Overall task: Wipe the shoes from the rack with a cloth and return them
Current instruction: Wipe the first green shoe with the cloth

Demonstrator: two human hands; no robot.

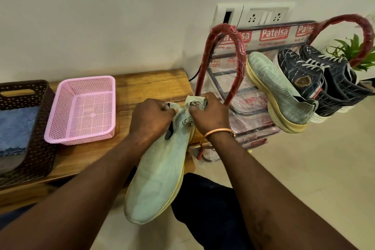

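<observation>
A pale green knit shoe [158,172] with a yellow sole lies toe toward me over the bench's front edge. My left hand [151,119] grips its heel collar. My right hand [209,113] holds a small pale green cloth [195,102] bunched against the shoe's heel. The matching green shoe [278,87] sits tilted on the red-framed rack [239,61], next to a pair of dark blue lace-up sneakers [316,79].
On the wooden bench [154,83] stand a pink mesh basket [83,109] and a dark brown basket [40,144] holding a blue cloth [14,128]. A wall socket panel [261,15] is above the rack, a green plant [353,53] beyond it.
</observation>
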